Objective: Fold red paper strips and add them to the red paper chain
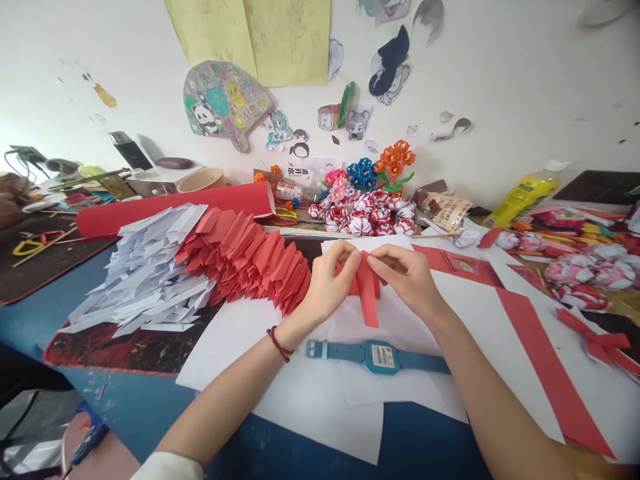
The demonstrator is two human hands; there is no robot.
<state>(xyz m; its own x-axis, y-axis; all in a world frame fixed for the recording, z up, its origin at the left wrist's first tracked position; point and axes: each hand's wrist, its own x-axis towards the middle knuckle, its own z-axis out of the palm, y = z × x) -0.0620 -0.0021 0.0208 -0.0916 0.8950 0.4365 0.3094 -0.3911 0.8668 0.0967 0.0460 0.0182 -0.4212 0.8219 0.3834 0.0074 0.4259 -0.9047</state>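
Observation:
Both my hands meet over the white paper sheets point(295, 400) near the middle. My left hand point(333, 280) pinches the upper end of a red paper strip point(369, 300) between thumb and fingers. From the other side, my right hand point(405, 277) pinches the same strip near its top, where it looks folded. The strip's lower end hangs down toward me. Just below lies a blue watch point(383, 357) with its back facing up. To the left of my hands are a pile of folded red paper pieces point(250, 257) and a pile of white ones point(145, 273).
A red paper roll point(175, 207) lies behind the piles. Red and white paper flowers point(370, 213) stand against the wall. A yellow bottle point(525, 193) leans at the back right. Long red strips point(555, 373) lie at the right, scissors point(37, 243) at the far left.

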